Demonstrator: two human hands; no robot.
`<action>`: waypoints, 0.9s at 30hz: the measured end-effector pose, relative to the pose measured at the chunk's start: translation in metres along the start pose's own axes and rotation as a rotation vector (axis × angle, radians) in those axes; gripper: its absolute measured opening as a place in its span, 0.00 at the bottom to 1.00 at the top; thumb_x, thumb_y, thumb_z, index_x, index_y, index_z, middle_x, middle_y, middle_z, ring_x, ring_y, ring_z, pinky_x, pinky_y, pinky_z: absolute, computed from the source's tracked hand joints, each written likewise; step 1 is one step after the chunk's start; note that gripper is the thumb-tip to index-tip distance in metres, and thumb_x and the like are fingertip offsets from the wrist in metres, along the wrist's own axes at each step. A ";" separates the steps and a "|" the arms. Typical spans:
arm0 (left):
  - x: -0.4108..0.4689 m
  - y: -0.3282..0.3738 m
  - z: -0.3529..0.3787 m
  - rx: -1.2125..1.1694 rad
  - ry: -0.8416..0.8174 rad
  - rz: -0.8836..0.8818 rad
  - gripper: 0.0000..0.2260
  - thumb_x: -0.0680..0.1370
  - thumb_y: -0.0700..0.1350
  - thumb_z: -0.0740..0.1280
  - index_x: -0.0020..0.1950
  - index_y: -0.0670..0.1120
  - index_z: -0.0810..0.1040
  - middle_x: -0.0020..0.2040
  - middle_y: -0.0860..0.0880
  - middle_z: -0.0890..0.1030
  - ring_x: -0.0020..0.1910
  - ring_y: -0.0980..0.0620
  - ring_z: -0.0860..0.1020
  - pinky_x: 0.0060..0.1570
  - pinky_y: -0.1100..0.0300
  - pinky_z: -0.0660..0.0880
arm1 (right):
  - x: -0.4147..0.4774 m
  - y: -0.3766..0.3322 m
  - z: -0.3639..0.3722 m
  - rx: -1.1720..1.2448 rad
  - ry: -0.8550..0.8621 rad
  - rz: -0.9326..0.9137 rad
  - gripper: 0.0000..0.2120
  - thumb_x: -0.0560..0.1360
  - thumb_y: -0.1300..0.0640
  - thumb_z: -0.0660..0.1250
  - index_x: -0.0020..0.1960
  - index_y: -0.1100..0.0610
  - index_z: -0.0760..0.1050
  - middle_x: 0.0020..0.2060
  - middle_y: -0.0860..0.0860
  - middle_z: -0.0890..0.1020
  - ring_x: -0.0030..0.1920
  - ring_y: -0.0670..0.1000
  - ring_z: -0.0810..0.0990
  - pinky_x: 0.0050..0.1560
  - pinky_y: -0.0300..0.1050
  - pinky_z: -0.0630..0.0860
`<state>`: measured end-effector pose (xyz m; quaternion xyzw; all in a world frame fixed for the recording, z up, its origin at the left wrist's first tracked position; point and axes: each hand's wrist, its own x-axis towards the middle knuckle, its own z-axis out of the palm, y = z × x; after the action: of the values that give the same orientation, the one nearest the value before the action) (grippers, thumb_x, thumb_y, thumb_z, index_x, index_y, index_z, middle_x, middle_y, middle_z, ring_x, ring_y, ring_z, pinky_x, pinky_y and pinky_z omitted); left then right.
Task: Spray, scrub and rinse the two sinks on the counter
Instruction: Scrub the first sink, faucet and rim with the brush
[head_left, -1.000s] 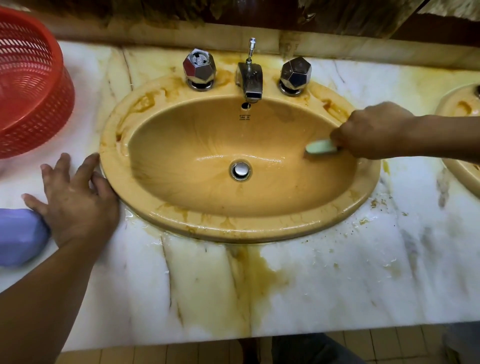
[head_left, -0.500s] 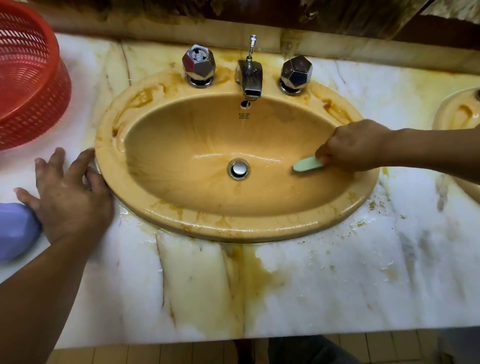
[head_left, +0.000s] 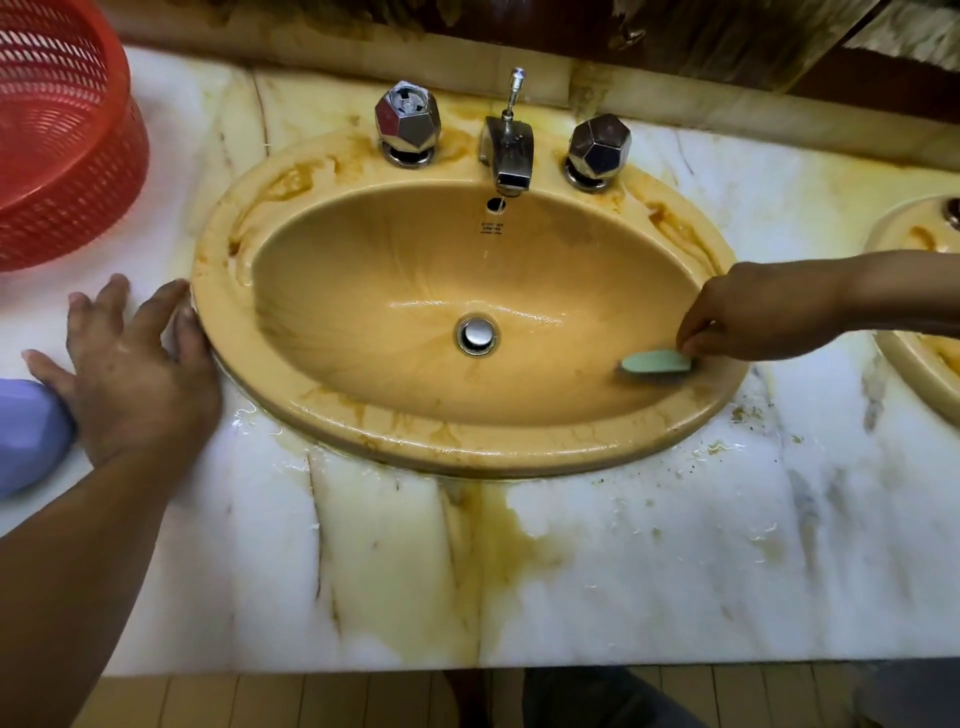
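The right hand (head_left: 769, 312) has drawn the brush (head_left: 655, 362) down the right wall of the sink (head_left: 322, 410) since a second ago; it now sits low at the near right of the bowl, just inside the rim. The fingers are pinched on the brush's back end. The left hand (head_left: 135, 374) has stayed where it was, flat on the bench (head_left: 623, 561) with fingers spread straight, its forefinger against the sink's left rim and its little finger touching a smooth purple thing (head_left: 28, 431) at the frame edge.

The brush has a pale green oval back with dark bristles under it. The sink is a glossy tan oval, wet in the bowl, with rusty brown streaks on its rim and a round chrome drain (head_left: 476, 335). Behind it stand a chrome tap (head_left: 506, 150) and two faceted metal knobs (head_left: 408, 117). The bench is white marble, veined grey and stained yellow-brown. A red plastic mesh basket (head_left: 62, 156) stands far left. The second sink (head_left: 914, 364), same tan, shows at the right edge.
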<state>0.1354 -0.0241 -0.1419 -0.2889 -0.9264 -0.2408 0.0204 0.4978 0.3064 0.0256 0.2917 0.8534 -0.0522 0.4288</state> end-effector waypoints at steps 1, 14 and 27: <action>0.001 -0.005 0.004 -0.013 0.012 0.014 0.24 0.86 0.63 0.47 0.73 0.57 0.72 0.78 0.45 0.68 0.80 0.42 0.60 0.75 0.31 0.58 | 0.000 0.002 0.001 0.031 -0.002 -0.027 0.14 0.85 0.47 0.59 0.61 0.45 0.83 0.53 0.42 0.84 0.53 0.47 0.81 0.59 0.47 0.78; 0.007 -0.013 0.011 0.030 0.053 0.056 0.25 0.85 0.65 0.45 0.71 0.58 0.73 0.77 0.46 0.69 0.77 0.40 0.63 0.73 0.30 0.61 | 0.019 -0.001 0.005 0.390 -0.156 0.031 0.10 0.84 0.49 0.63 0.55 0.46 0.84 0.32 0.55 0.78 0.24 0.53 0.64 0.24 0.41 0.65; 0.001 -0.002 0.009 0.039 0.068 -0.033 0.21 0.85 0.61 0.51 0.72 0.57 0.74 0.79 0.46 0.67 0.81 0.42 0.58 0.76 0.31 0.56 | 0.049 0.013 -0.004 -0.612 0.565 -0.023 0.23 0.85 0.53 0.55 0.79 0.53 0.64 0.42 0.50 0.75 0.30 0.52 0.72 0.23 0.41 0.61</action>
<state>0.1344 -0.0212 -0.1506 -0.2649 -0.9343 -0.2325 0.0534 0.4794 0.3409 -0.0070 0.1442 0.9168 0.2813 0.2441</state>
